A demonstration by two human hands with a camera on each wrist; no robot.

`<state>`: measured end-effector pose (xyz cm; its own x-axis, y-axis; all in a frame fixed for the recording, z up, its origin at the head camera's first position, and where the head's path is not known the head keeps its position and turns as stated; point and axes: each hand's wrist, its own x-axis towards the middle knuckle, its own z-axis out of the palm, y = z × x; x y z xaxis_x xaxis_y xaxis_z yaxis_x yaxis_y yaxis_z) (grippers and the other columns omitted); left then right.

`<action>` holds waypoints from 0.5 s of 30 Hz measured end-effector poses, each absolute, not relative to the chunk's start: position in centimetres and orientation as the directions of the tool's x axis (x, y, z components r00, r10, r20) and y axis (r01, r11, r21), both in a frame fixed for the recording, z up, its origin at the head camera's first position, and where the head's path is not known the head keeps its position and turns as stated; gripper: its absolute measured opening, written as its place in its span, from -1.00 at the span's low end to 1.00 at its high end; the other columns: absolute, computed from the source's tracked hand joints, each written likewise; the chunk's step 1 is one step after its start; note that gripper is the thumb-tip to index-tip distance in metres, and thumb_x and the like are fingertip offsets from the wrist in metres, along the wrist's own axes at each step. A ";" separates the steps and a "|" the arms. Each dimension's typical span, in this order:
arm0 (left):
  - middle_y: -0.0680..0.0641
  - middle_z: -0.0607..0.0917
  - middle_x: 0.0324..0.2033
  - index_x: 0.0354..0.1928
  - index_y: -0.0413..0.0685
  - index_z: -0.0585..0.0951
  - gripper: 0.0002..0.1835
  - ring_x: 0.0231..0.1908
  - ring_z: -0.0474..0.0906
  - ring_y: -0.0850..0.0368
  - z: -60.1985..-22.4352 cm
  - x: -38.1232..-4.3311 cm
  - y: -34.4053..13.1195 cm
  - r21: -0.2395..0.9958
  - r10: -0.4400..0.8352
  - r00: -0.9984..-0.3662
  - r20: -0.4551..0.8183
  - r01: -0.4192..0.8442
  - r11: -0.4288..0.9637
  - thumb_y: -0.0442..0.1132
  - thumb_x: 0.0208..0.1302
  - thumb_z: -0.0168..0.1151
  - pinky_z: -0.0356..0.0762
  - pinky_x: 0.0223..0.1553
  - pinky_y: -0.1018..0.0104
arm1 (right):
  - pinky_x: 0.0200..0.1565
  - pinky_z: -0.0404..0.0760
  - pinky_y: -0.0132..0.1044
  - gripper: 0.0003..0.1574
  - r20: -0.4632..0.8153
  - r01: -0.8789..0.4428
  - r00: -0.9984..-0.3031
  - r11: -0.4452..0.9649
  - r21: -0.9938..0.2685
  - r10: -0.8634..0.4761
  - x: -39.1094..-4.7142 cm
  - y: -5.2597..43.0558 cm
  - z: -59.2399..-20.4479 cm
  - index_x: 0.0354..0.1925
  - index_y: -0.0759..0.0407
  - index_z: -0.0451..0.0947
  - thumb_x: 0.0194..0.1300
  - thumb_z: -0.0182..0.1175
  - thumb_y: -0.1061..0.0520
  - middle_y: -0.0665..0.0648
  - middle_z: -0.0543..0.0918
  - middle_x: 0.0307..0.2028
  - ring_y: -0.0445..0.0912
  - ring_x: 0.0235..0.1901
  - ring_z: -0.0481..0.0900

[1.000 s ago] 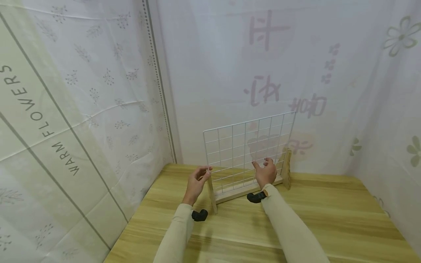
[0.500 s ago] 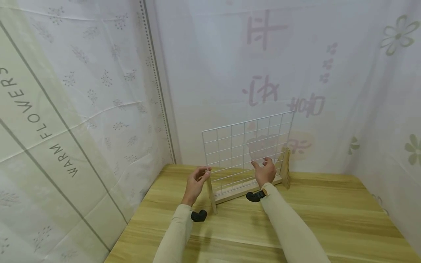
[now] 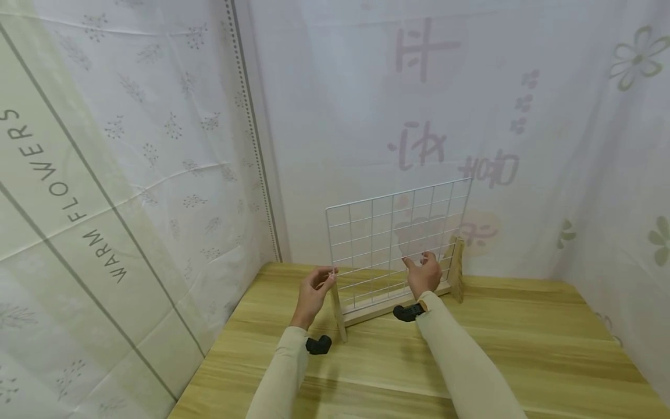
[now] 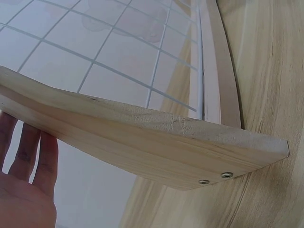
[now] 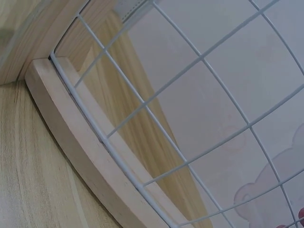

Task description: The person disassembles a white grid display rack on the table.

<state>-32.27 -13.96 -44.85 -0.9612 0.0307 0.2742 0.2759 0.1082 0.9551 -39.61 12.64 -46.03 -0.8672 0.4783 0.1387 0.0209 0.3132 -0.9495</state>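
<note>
A wire grid stand stands upright on the table, angled across it in the head view. Its white mesh panel [image 3: 373, 244] sits in a slotted wooden base bar [image 3: 374, 308] between two wooden side legs. My left hand [image 3: 312, 295] pinches the top of the left leg [image 3: 339, 317], right by the panel's edge. The left wrist view shows fingers [image 4: 46, 161] against that leg's outer face, above two screws [image 4: 227, 175]. In front of the mesh, my right hand [image 3: 425, 277] grips the panel low on its right half, thumb and fingers at the wires. Only red fingertips show in the right wrist view.
The wood-grain table [image 3: 502, 361] extends in front of and beside the stand. Behind it hangs a pale printed curtain [image 3: 335, 116], with another curtain [image 3: 157, 145] along the left. The right leg [image 3: 458, 270] stands near the table's back edge.
Both hands keep their places on the stand, and the stand has not moved. The head view shifts only slightly.
</note>
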 end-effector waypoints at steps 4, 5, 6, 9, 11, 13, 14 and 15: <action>-0.22 0.67 0.18 0.15 -0.23 0.60 -0.69 0.16 0.59 0.01 -44.9 -32.2 -13.9 0.954 0.014 -0.961 0.275 0.274 0.120 -0.26 0.46 0.19 0.56 0.25 0.14 | 0.24 0.42 0.24 -0.25 0.149 0.012 -0.867 0.320 -0.947 0.475 -39.7 12.6 -46.0 0.27 0.33 0.41 0.28 0.38 -0.03 0.43 0.56 0.15 0.31 0.17 0.47; -0.22 0.67 0.18 0.15 -0.24 0.60 -0.69 0.17 0.59 -0.04 -44.9 -32.2 -13.9 0.954 0.010 -0.961 0.277 0.276 0.120 -0.26 0.46 0.19 0.55 0.25 0.12 | 0.23 0.42 0.24 -0.25 0.153 0.010 -0.867 0.322 -0.947 0.475 -39.7 12.6 -46.1 0.27 0.34 0.41 0.28 0.38 -0.03 0.43 0.56 0.15 0.32 0.17 0.47; -0.22 0.67 0.18 0.15 -0.25 0.60 -0.69 0.18 0.58 -0.07 -44.9 -32.2 -13.8 0.953 0.007 -0.960 0.280 0.279 0.121 -0.26 0.46 0.19 0.54 0.26 0.11 | 0.23 0.42 0.25 -0.25 0.157 0.005 -0.866 0.323 -0.946 0.475 -39.7 12.6 -46.0 0.27 0.34 0.42 0.28 0.38 -0.03 0.44 0.57 0.14 0.32 0.16 0.47; -0.20 0.69 0.15 0.12 -0.27 0.61 -0.70 0.17 0.58 -0.10 -45.0 -32.2 -13.8 0.948 0.002 -0.956 0.292 0.290 0.131 -0.27 0.45 0.20 0.53 0.27 0.05 | 0.22 0.42 0.26 -0.25 0.173 -0.002 -0.861 0.335 -0.942 0.479 -39.8 12.6 -46.1 0.26 0.36 0.42 0.27 0.39 -0.02 0.44 0.57 0.12 0.33 0.15 0.48; -0.19 0.70 0.14 0.09 -0.24 0.63 -0.73 0.16 0.59 -0.08 -44.9 -32.3 -13.7 0.943 -0.001 -0.954 0.300 0.296 0.149 -0.26 0.45 0.21 0.51 0.29 0.00 | 0.21 0.42 0.26 -0.26 0.186 -0.010 -0.857 0.346 -0.938 0.481 -39.9 12.6 -46.2 0.25 0.36 0.43 0.27 0.39 -0.02 0.44 0.58 0.12 0.33 0.14 0.49; -0.16 0.71 0.13 0.08 -0.18 0.64 -0.73 0.15 0.60 -0.03 -45.6 -32.9 -13.8 0.938 -0.007 -0.950 0.312 0.307 0.162 -0.22 0.44 0.23 0.50 0.30 -0.04 | 0.21 0.42 0.27 -0.26 0.199 -0.016 -0.853 0.357 -0.934 0.482 -39.9 12.7 -46.3 0.25 0.37 0.44 0.27 0.39 -0.02 0.44 0.58 0.11 0.33 0.13 0.50; -0.14 0.71 0.12 0.07 -0.15 0.65 -0.73 0.14 0.60 -0.02 -45.9 -33.2 -13.8 0.936 -0.010 -0.948 0.317 0.311 0.167 -0.20 0.43 0.24 0.50 0.30 -0.06 | 0.21 0.43 0.27 -0.26 0.202 -0.016 -0.851 0.360 -0.933 0.484 -40.0 12.7 -46.4 0.24 0.36 0.44 0.27 0.39 -0.03 0.44 0.59 0.10 0.33 0.12 0.50; -0.12 0.72 0.12 0.06 -0.12 0.66 -0.74 0.14 0.61 -0.01 -46.2 -33.4 -13.8 0.934 -0.011 -0.947 0.320 0.314 0.171 -0.18 0.42 0.25 0.51 0.30 -0.07 | 0.20 0.42 0.27 -0.27 0.203 -0.016 -0.851 0.364 -0.931 0.484 -40.0 12.8 -46.4 0.23 0.36 0.45 0.27 0.38 -0.03 0.44 0.59 0.10 0.34 0.12 0.50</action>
<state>-33.43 -13.85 -46.24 -0.9472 -0.0112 0.3205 0.3139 0.1709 0.9339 -39.95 12.76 -46.44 -0.8509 0.4844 0.2035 -0.0156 0.3639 -0.9313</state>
